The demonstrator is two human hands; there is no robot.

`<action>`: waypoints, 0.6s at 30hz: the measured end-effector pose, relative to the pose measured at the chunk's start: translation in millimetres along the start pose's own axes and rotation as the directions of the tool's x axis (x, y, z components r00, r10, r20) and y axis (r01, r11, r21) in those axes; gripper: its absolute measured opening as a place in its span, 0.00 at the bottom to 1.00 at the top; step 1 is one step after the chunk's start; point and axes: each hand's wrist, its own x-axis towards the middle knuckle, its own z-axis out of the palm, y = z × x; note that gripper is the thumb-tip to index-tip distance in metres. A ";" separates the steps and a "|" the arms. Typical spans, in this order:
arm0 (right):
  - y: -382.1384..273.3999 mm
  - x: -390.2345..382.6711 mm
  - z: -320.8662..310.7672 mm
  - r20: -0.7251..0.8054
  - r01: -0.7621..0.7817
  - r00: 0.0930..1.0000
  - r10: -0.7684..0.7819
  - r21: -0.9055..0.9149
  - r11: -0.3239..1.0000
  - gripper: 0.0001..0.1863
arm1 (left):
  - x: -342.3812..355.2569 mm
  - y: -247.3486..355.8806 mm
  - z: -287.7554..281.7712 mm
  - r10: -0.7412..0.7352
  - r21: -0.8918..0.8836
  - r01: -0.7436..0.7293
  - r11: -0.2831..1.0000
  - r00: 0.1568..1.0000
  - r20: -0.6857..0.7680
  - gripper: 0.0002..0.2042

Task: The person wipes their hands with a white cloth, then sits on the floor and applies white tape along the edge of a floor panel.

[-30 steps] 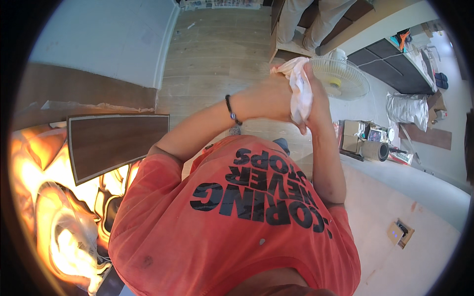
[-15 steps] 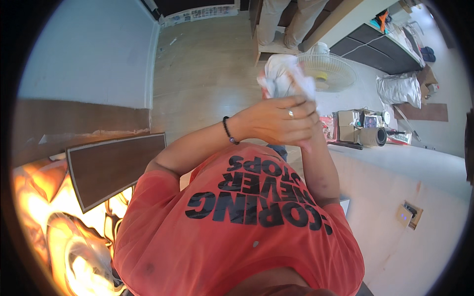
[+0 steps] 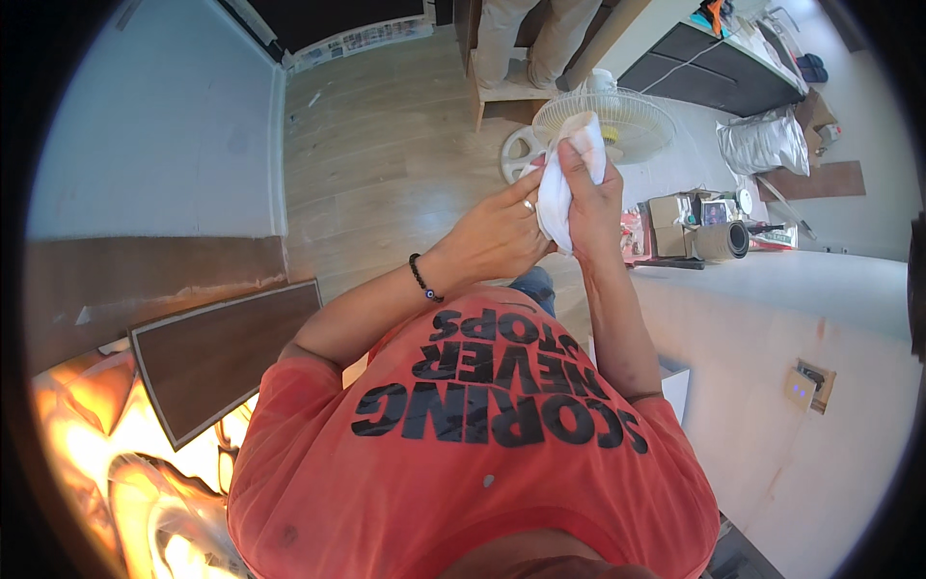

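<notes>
A white cloth (image 3: 554,201) is bunched lengthwise between my two hands, in front of my chest. My right hand (image 3: 595,201) is wrapped round it, with the thumb lying along its upper part. From the left, my left hand (image 3: 497,230) closes on the cloth's other side, its fingers partly hidden behind the fabric. The rounded top end of the cloth pokes out above my right thumb. Just beyond it is a fan with a round wire cage (image 3: 632,124).
A person's legs (image 3: 511,43) are at a wooden step (image 3: 516,94) ahead. Boxes and a grey roll (image 3: 721,241) sit on the right, near a silver bag (image 3: 762,147). A dark framed panel (image 3: 227,352) leans at left. An open wall socket (image 3: 808,386) is at right.
The loosely spread cloth is now gathered into a narrower bundle. My left hand has slid down and left off my right hand, whose thumb now shows on top.
</notes>
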 end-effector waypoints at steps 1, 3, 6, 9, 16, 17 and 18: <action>-3.6 -2.5 3.5 -0.052 -0.075 0.996 0.075 0.003 0.997 0.19 | -0.8 2.9 -1.9 0.010 0.043 -0.011 0.999 1.000 0.017 0.22; -2.0 -1.4 0.9 -0.017 -0.184 0.981 0.195 0.271 0.945 0.23 | -3.0 9.6 -5.4 0.027 0.128 -0.033 0.991 0.998 0.049 0.23; 11.5 8.9 -25.6 0.438 -0.320 0.899 -0.027 0.695 0.644 0.31 | 1.9 12.1 -11.8 -0.014 0.112 0.032 0.993 0.987 -0.158 0.30; 3.7 3.6 -14.2 0.467 -0.388 0.884 -0.001 0.736 0.555 0.34 | 0.4 15.3 -11.0 -0.116 0.001 0.117 0.993 0.981 -0.158 0.31; -4.6 -36.4 0.2 0.136 0.004 0.990 -0.024 0.146 0.989 0.29 | -17.8 19.2 -8.9 -0.041 0.040 0.042 0.998 0.999 -0.014 0.27; 2.2 -35.4 -3.0 0.116 -0.025 0.993 0.002 0.198 0.980 0.27 | -20.8 24.9 -7.5 -0.043 0.015 0.042 0.999 0.997 0.066 0.26; 5.6 -34.0 -4.6 0.095 -0.050 0.995 0.026 0.252 0.967 0.25 | -21.6 27.7 -8.1 -0.038 -0.010 0.040 0.999 0.989 0.145 0.25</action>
